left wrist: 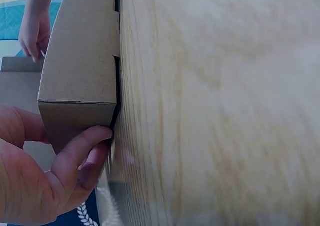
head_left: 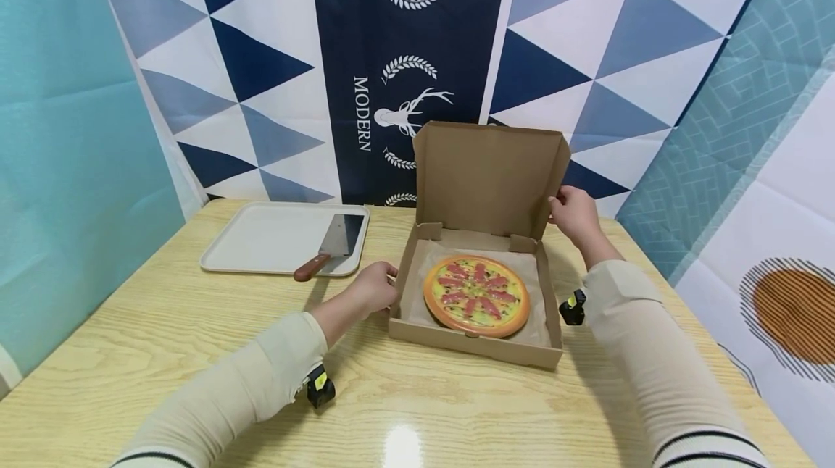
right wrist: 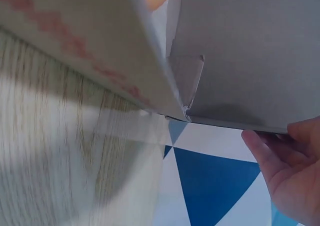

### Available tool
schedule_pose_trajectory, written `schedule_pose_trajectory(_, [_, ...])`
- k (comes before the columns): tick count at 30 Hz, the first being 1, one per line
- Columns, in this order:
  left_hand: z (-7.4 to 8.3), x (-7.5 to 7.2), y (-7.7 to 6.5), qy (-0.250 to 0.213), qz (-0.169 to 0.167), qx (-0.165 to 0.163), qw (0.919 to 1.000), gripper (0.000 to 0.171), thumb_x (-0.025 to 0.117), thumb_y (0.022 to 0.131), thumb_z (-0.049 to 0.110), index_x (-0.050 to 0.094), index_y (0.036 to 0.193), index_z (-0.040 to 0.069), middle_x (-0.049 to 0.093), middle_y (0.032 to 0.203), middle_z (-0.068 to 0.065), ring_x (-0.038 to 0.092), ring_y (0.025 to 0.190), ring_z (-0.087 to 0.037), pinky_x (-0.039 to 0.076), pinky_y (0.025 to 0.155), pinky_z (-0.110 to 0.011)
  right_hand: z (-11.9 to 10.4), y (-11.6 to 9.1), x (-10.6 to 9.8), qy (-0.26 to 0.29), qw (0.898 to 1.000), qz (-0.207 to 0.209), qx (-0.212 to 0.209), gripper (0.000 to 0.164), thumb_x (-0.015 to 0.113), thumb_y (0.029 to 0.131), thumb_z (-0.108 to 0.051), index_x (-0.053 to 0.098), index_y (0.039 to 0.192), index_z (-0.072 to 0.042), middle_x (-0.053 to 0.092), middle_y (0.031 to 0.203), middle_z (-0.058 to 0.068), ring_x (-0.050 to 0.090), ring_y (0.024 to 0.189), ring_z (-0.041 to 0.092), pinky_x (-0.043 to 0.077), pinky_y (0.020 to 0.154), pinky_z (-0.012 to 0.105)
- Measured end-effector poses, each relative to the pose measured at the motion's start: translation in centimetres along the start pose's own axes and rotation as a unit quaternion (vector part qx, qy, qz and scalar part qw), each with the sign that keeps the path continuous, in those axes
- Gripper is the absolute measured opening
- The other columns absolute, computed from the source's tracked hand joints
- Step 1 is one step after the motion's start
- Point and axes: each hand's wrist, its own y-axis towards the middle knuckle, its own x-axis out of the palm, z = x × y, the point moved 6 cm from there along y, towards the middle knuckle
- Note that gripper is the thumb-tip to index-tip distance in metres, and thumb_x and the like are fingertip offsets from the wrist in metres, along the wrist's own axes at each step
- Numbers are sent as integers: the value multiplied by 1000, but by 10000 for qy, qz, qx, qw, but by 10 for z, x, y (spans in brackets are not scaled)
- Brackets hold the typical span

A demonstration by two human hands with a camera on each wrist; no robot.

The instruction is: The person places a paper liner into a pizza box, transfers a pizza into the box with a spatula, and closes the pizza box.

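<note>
A brown cardboard pizza box (head_left: 475,351) sits on the table with its lid (head_left: 489,174) raised and leaning back. Inside, on crumpled paper, lies a round pizza (head_left: 477,295) with red strips arranged like spokes. My left hand (head_left: 373,287) holds the box's left side wall, bent fingers (left wrist: 82,148) against the outside near the front corner. At the lid's right edge, my right hand (head_left: 577,214) pinches the cardboard between thumb and fingers, seen also in the right wrist view beside the lid's inner face (right wrist: 250,61).
To the left, a white rectangular tray (head_left: 261,236) lies on the wooden table (head_left: 417,410). A spatula (head_left: 341,236) with a wooden handle rests across its right side, the handle sticking out over the front rim. A patterned cloth (head_left: 274,62) hangs behind the table.
</note>
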Motion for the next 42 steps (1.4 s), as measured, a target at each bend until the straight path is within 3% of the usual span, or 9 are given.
schedule_pose_trajectory(16, [-2, 3, 0, 18, -42, -30, 10000, 43, 53, 84, -10, 48, 127, -9, 55, 88, -11, 60, 64, -20, 55, 57, -34, 4, 2, 3, 118, 9999, -87, 2, 37, 38, 105, -12, 49, 129, 13, 54, 120, 33, 59, 107, 45, 53, 84, 47])
schedule_pose_trajectory(24, [4, 4, 1, 62, -285, -81, 9995, 48, 58, 82, -10, 48, 128, -13, 56, 87, -11, 60, 65, -18, 56, 59, -32, 3, -1, 2, 242, 9996, -133, -19, 36, 38, 105, -11, 49, 128, 14, 54, 120, 33, 58, 107, 45, 53, 86, 47])
schedule_pose_trajectory(28, [7, 1, 3, 357, -386, -70, 9986, 55, 65, 81, -5, 46, 131, -14, 62, 97, -16, 61, 63, -19, 55, 62, -30, 5, -1, 4, 172, 9997, -162, -74, 35, 38, 105, -11, 49, 127, 13, 54, 119, 33, 58, 106, 45, 52, 86, 48])
schedule_pose_trajectory(31, [16, -6, 6, 876, -166, 235, 9957, 59, 69, 81, 2, 46, 133, -13, 62, 115, -23, 65, 87, -26, 54, 79, -36, 4, -2, 4, 129, 9997, -155, -108, 34, 38, 105, -11, 50, 125, 13, 54, 117, 33, 58, 106, 46, 52, 85, 49])
schedule_pose_trajectory(35, [34, -18, 14, 1241, 371, 644, 9895, 60, 69, 83, 9, 47, 136, -7, 53, 133, -25, 52, 122, -34, 44, 99, -42, 3, -2, 5, 96, 9998, -133, -144, 33, 38, 105, -12, 52, 122, 13, 55, 115, 32, 59, 105, 46, 53, 84, 48])
schedule_pose_trajectory(42, [60, -34, 29, 885, 1005, 815, 9876, 52, 67, 87, 13, 50, 135, -1, 53, 134, -22, 53, 121, -34, 44, 98, -43, 4, -4, 4, 26, 9998, -91, -198, 32, 38, 104, -11, 53, 119, 13, 56, 111, 32, 60, 103, 46, 53, 83, 49])
